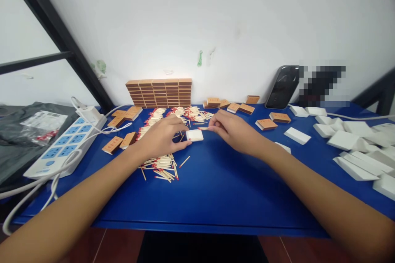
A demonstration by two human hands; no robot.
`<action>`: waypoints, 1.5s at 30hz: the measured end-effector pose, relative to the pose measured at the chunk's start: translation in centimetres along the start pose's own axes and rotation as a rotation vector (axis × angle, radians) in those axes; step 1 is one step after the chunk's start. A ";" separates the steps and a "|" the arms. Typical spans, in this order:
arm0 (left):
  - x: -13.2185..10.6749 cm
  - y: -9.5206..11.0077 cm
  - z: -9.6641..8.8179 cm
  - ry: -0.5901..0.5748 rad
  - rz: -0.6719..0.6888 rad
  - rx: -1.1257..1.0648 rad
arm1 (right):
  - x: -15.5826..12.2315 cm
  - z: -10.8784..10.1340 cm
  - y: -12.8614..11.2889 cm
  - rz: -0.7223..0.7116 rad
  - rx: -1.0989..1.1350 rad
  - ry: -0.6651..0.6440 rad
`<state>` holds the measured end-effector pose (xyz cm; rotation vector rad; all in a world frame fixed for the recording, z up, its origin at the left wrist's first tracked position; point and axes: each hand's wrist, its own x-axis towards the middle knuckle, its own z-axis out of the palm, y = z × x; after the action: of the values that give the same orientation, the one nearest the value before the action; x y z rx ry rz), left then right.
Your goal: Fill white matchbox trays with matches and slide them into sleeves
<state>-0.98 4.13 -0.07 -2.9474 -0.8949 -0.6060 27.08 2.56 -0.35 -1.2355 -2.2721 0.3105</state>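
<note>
Head view: left hand [171, 133] grips the left end of the white tray [195, 135], mid-frame on the bench [216, 201], thumb at the near side, likely to stop it sliding. Right hand [226, 128] pinches a match [203, 128] by one end, other end at the tray's upper right corner; grip probably leaves that end free. Loose matches [163, 168] crowd the left hand. Matchbox stack [159, 93] upper centre, against wall; spare trays [348, 135] at right; power strip [66, 144] and cables hem in the left.

Bright, diffuse light softly shadows the blue tabletop [216, 197]; edges look stretched.
</note>
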 end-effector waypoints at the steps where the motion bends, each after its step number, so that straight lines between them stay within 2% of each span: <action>1: 0.0 0.1 0.0 0.008 0.010 0.001 | -0.1 0.3 -0.3 -0.018 0.010 -0.008; 7: 0.1 0.6 0.2 0.052 0.041 -0.023 | -0.8 1.6 -1.2 -0.058 0.068 -0.028; 12: 0.1 0.7 0.3 0.080 0.037 -0.047 | -0.7 2.3 -0.9 -0.032 0.063 0.012; 15: 0.1 1.0 0.3 0.057 0.041 -0.051 | -0.8 2.7 -0.5 -0.060 0.050 0.006; 20: 0.3 1.4 0.3 0.058 0.060 -0.058 | -1.0 2.3 0.0 -0.098 0.046 0.000; 27: 0.1 1.1 0.3 0.054 0.030 -0.069 | -0.8 2.2 -0.8 -0.065 0.099 -0.007; 32: 0.0 1.0 0.5 0.045 0.030 -0.086 | -0.7 1.9 -0.4 -0.048 0.121 0.077; 35: 0.1 1.2 0.5 0.046 0.039 -0.087 | -0.3 1.5 0.7 0.001 0.077 0.187; 38: 0.2 1.5 0.4 0.047 0.041 -0.092 | 0.7 1.8 1.8 0.049 0.049 0.228; 45: 0.0 1.6 0.4 0.056 0.042 -0.067 | 3.6 4.3 3.0 0.053 0.033 0.087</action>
<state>0.04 2.79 -0.27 -2.9829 -0.8212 -0.7257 25.23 7.39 -3.97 -1.2692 -2.1553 0.3072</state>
